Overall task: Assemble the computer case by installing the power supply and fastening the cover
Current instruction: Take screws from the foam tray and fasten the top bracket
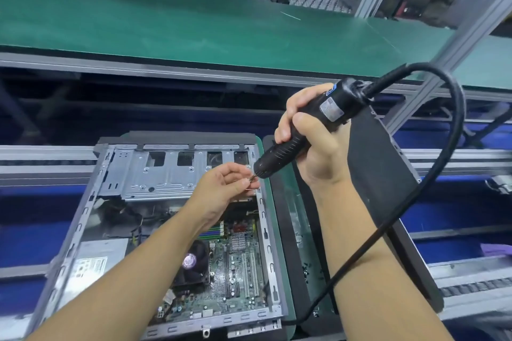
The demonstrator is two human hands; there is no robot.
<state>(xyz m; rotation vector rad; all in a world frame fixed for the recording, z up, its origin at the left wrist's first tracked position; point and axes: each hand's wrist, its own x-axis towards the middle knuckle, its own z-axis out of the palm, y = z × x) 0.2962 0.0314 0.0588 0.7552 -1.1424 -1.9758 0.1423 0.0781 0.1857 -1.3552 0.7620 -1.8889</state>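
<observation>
Head view: the open case (83, 219) is laid on its side on a green mat (282, 285), so that its inside can be reached from above. The power supply (102, 255) is seen seated in the case's near left corner, beside the motherboard (238, 257); whether it is screwed down cannot be told. The cover (388, 174) is not yet fitted — it is laid off the case, just beyond the mat's right edge, and is partly hidden by the right forearm.

A screwdriver (332, 109) is gripped in the right hand (310, 152), the fingers curled round its barrel. It is held tilted, with the bit aimed down and left over the case's far right corner. Its cord (460, 108) is looped out past the right wrist, presumably so that it is kept off the board.

A small screw (251, 179) is pinched between thumb and forefinger of the left hand (221, 188) and is held right at the bit. This is judged to be a loading step — the screw is set on the tip so that it can be driven one-handed. The other fingers are loosely curled. Loose screws (305, 271) are kept within reach, just right of the mat's right edge.
</observation>
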